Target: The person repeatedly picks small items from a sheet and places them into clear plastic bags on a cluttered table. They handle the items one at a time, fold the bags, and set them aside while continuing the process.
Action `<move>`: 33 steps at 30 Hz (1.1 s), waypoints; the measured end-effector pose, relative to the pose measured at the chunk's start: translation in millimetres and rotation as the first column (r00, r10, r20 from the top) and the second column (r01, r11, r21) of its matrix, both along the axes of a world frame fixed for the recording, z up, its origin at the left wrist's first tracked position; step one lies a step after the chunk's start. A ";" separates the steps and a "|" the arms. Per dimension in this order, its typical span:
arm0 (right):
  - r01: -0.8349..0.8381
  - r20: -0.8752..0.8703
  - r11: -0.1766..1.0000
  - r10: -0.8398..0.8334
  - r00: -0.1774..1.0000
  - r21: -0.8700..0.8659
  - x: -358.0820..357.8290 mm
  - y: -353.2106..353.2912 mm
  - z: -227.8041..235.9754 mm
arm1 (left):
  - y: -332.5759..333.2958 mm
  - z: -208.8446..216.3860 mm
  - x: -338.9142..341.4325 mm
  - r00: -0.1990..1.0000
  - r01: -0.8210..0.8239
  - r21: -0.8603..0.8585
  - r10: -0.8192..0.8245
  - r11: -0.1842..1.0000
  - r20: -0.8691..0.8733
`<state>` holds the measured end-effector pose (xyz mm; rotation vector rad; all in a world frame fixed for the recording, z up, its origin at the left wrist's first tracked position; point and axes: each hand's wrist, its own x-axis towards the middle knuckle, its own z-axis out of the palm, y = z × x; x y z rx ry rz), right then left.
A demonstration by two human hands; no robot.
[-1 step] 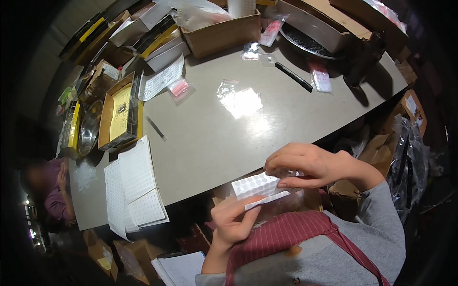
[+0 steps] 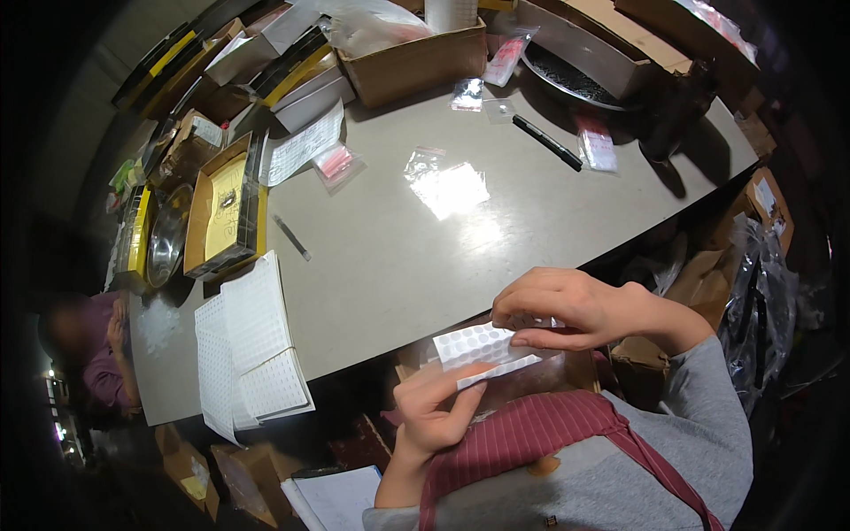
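Observation:
My left hand (image 2: pixel 437 407) pinches the near edge of a bent white sheet of round stickers (image 2: pixel 469 343), between thumb and fingers. My right hand (image 2: pixel 580 308) arches over the sheet's right end, its thumb and fingertips closed. A bit of clear, shiny plastic (image 2: pixel 542 323) shows under those fingers; whether they grip it or a sticker is hidden. The sheet is held in front of the table's near edge, above my striped red apron (image 2: pixel 531 434). On the table beyond lies a small group of clear zip bags (image 2: pixel 450 189), bright with glare.
Stacked printed label sheets (image 2: pixel 257 336) lie at left, by a cardboard tray (image 2: pixel 232 208) and a metal bowl (image 2: pixel 168 234). A black marker (image 2: pixel 547 143) lies at the back right, near a pan of dark small parts (image 2: pixel 571 75). Another person's arm (image 2: pixel 119 341) rests at the left edge.

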<state>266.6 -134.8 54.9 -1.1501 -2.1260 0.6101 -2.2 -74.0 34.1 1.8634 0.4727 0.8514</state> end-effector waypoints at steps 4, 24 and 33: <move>0.010 -0.044 1.000 -0.011 0.999 -0.020 -4.9 2.5 -9.5 | -0.6 -2.5 2.0 0.999 0.031 0.013 -0.031 0.999 -0.039; 0.048 -0.308 0.964 -0.130 0.942 -0.261 -0.1 25.9 -11.8 | 17.1 -20.4 13.8 0.999 0.014 0.336 0.002 0.942 -0.045; 0.090 -0.364 0.964 -0.180 0.914 -0.250 -6.7 32.9 -17.0 | 22.7 -27.2 11.3 1.000 -0.020 0.385 0.021 0.923 0.002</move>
